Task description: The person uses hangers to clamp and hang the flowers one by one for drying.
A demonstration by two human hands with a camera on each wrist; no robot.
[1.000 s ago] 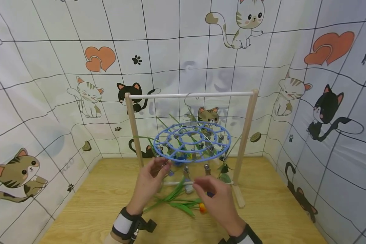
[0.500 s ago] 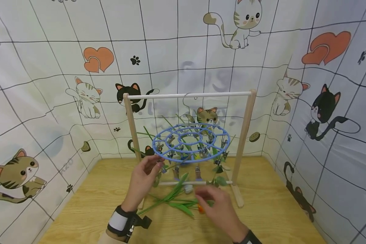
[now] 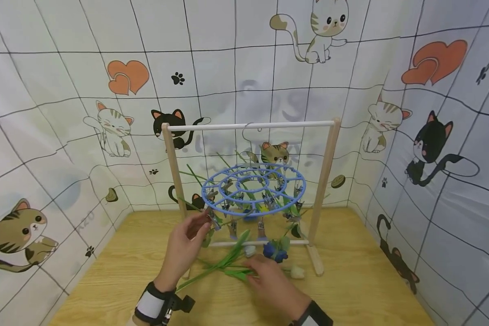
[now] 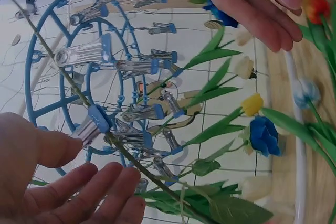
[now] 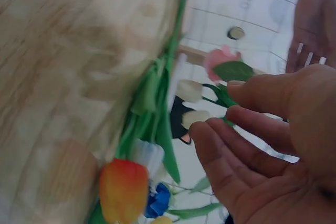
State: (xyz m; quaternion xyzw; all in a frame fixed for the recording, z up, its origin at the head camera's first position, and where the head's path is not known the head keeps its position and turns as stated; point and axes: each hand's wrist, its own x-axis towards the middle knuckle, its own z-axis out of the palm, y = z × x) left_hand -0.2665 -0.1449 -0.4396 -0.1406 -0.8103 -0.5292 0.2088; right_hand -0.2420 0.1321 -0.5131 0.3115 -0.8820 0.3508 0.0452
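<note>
A blue round clip hanger [image 3: 253,213] hangs from the rack's white bar, with artificial flowers clipped upside down. My left hand [image 3: 187,246] is at its front left edge. There its thumb and finger pinch a metal clip [image 4: 97,121] with blue tips, which sits on a green stem [image 4: 126,153]. My right hand [image 3: 275,283] is low over the table, fingers slightly bent and apart, holding nothing in the right wrist view. Beside it lie loose tulips with green leaves [image 3: 230,260]. An orange tulip [image 5: 123,190] and a pale blue-white one [image 4: 307,92] are among them.
The wooden rack has two uprights [image 3: 328,172], a white top bar [image 3: 212,128] and feet [image 3: 315,260] on the wood-grain table [image 3: 362,271]. Several bare clips [image 3: 261,228] dangle from the hanger. A blue flower [image 3: 275,251] hangs at the right. Cat-print cloth [image 3: 244,68] surrounds the table.
My right hand has moved down and left to the loose tulips. My left hand has stayed by the hanger's left front edge, shifting slightly left. The hanger turned a little.
</note>
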